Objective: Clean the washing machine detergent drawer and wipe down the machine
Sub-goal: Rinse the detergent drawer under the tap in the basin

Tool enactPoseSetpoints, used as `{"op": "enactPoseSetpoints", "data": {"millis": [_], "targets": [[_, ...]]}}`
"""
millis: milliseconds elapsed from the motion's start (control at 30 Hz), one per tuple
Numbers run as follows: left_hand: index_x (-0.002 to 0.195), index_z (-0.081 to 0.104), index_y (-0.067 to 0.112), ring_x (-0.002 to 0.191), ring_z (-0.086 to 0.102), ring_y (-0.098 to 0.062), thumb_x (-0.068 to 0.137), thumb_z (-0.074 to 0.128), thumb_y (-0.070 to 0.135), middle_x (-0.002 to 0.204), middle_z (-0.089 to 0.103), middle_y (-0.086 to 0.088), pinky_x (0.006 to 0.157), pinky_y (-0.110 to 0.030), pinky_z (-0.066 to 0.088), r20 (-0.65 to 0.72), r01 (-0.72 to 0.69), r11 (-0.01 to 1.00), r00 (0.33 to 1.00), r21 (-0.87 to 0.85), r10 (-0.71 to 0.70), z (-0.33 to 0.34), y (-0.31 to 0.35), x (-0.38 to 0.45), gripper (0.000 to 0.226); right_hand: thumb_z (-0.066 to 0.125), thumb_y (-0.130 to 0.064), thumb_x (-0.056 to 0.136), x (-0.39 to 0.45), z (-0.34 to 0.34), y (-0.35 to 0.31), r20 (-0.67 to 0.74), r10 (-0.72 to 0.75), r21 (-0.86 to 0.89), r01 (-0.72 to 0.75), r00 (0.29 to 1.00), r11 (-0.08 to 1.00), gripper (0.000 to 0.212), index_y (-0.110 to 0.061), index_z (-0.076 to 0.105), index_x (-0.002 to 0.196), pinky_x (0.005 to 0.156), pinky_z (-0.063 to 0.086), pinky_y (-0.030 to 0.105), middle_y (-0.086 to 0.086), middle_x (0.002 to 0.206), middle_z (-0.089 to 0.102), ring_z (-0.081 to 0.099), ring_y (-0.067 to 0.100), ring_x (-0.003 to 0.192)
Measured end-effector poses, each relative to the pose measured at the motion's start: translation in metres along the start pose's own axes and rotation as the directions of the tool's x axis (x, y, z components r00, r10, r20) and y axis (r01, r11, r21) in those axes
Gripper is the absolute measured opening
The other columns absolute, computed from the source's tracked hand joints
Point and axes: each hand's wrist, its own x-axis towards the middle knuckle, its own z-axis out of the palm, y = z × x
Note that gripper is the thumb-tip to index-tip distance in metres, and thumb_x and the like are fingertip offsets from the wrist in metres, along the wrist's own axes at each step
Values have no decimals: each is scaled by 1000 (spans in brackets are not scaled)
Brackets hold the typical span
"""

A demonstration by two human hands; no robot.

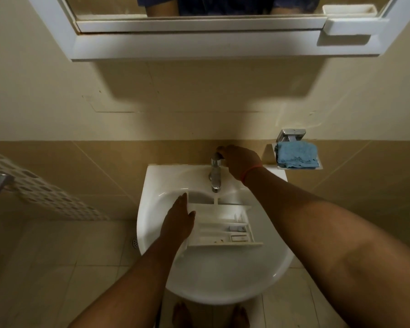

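The white detergent drawer (225, 227) lies in the white sink (213, 275), its several compartments facing up. My left hand (178, 221) grips the drawer's left side. A thin stream of water falls from the chrome tap (215, 174) onto the drawer's far edge. My right hand (240, 162) rests on the tap's top, its fingers curled over the handle. A folded blue cloth (296, 154) lies on a small wall shelf to the right of the sink.
A white-framed mirror cabinet (199, 31) hangs above the sink. A white perforated basket (40, 188) stands at the left against the tiled wall. A floor drain (135, 242) sits left of the sink. My bare feet (211, 316) show below the basin.
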Motion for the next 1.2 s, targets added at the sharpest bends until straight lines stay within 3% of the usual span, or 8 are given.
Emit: {"op": "enactPoseSetpoints", "data": {"millis": [167,267,600,733,900,1033,1133,1200], "targets": [[156,15,14,146,29,-24,102,49,29,160,28,-7,118,-36,25,-40,19,1000,999,11,-19,-1,8,0,66,61,-15,94,-37,42,-1,-245,409,512,-240,879,825,28,-14,55,122,89,52,38,8,120,57,59,24,105],[156,19,14,144,33,-25,102,48,27,157,33,-8,117,-35,26,-38,43,999,998,12,-43,-1,9,2,63,55,-7,93,-83,88,1,-148,502,556,-348,852,755,14,-11,60,105,85,54,39,11,108,61,62,26,95],[151,36,17,131,50,-26,98,53,17,145,52,-8,111,-36,38,-89,27,998,996,-57,-32,-3,7,0,55,50,-19,100,-96,151,-31,222,140,524,-239,965,817,35,-11,56,134,107,35,27,10,137,55,53,27,125],[150,39,16,127,54,-28,97,58,19,140,56,-10,109,-37,41,-91,23,998,995,-58,-29,-3,6,1,56,47,-19,101,-66,142,-75,507,-71,394,-158,859,905,35,-2,55,131,107,38,35,17,133,55,52,31,124],[150,37,17,127,54,-26,98,58,21,141,56,-10,109,-34,40,-80,24,999,996,-39,-27,-1,2,3,57,45,-31,102,-63,139,-74,559,-60,363,-179,827,915,44,-6,49,138,109,40,39,15,138,50,52,31,124],[153,32,18,132,50,-24,101,51,22,145,51,-9,109,-32,37,-69,17,999,998,27,-15,1,3,2,56,31,-60,99,-80,137,-32,645,145,89,-263,750,961,64,-10,63,123,104,42,38,11,124,63,58,27,114],[156,22,15,139,42,-22,103,43,21,156,37,-5,111,-31,33,-55,-21,989,998,145,29,9,4,-2,57,31,-50,104,-83,137,-30,640,96,50,-165,763,985,53,-15,57,133,106,42,40,13,130,59,55,28,120],[157,15,15,143,35,-21,102,43,14,163,21,-3,112,-33,34,-69,-22,981,997,192,36,14,5,-2,61,36,-39,105,-83,136,-47,567,-23,215,-121,823,969,44,-14,53,137,105,45,43,16,134,56,57,30,119]]}}
